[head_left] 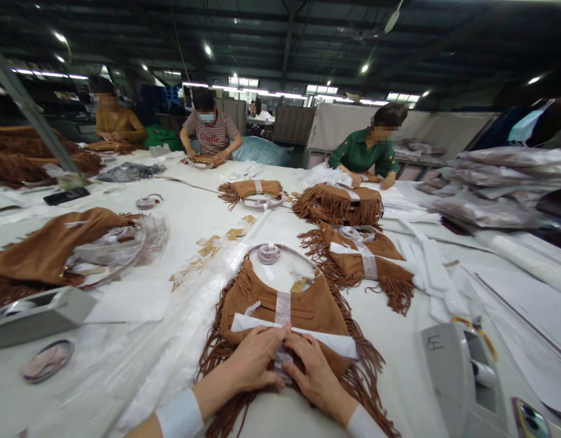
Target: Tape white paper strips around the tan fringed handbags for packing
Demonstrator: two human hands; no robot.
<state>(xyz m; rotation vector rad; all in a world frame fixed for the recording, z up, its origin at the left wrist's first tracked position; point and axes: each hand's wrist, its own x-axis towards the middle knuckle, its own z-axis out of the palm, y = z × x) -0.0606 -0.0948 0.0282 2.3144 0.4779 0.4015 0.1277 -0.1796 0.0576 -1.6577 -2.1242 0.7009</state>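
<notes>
Clock face centred on the fringed bag before the wearer; 12 points away from the wearer.

White worktable [189,210]: spans the foreground. Stack of plastic-wrapped goods [504,182]: 2 o'clock, far side. Co-worker in a green shirt [362,155]: 1 o'clock, head bowed; co-worker in a striped top [216,137]: 11 o'clock. Pile of brown fringed bags [339,207]: 1 o'clock.

Brown fringed bag [257,298]: lies flat directly in front of wearer, handle loop toward 12, fringe spread along both sides. Similar bags: second bag [390,249] near at 2, third bag [75,243] well apart at 10.

Grey tape dispenser [449,371]: 4 o'clock; another dispenser [38,313]: 9.

White paper strip [308,340]: across lower part of the central bag, running roughly 9 to 4.

Left hand [255,359]: fingers half bent, close together, tips on strip and bag. Right hand [312,368]: fingers bent, slightly spread, meeting the left near bag's 6 o'clock edge. Cannot tell whether either pinches anything; undersides hidden.

Translucent tape band [283,307]: runs from 12 toward 6, passing to the hands. Coiled strap [268,253]: at 12, inside handle loop. Tan tags [212,243]: scattered between 10 and 11.
</notes>
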